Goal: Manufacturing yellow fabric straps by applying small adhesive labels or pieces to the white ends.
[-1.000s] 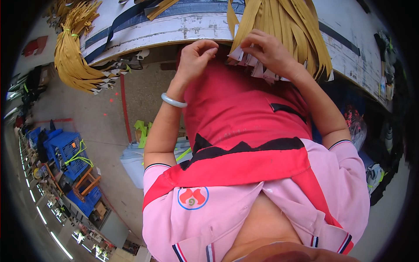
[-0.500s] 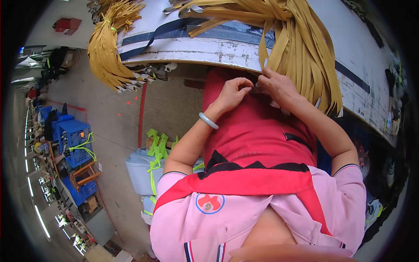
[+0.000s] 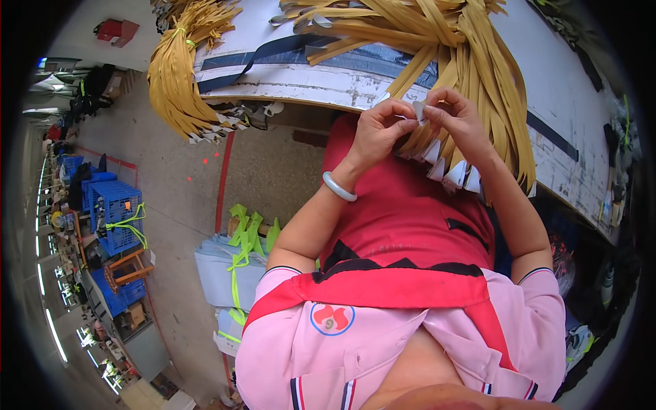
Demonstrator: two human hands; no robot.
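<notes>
"What were the hands doing?"

"The left hand (image 3: 376, 139) and the right hand (image 3: 467, 131) were close together. The fingers of both were bent and pinched almost closed on a small pale tip (image 3: 419, 110). It looked flat and thin, but I couldn't tell what it was made of."

"Where was it?"

"Right by the front of the white desk (image 3: 307, 87), beside the big bunch of golden webbing straps (image 3: 486, 85)."

"What were those like?"

"Long, flat and bendy, like ribbons. They were squeezed together near the top, then spread out and hung over the edge. Their white ends (image 3: 454, 176), some of them pointy, dangled by the red apron (image 3: 410, 212)."

"And the desk?"

"Its top was scuffed and chippy. A dark blue strap (image 3: 254, 60) curved across it."

"What was on the left?"

"Another golden bunch (image 3: 172, 82), tied with a bright yellow-green band (image 3: 182, 34), drooped over the edge. A smooth, pale, round bangle (image 3: 339, 187) sat on the left wrist."
</notes>
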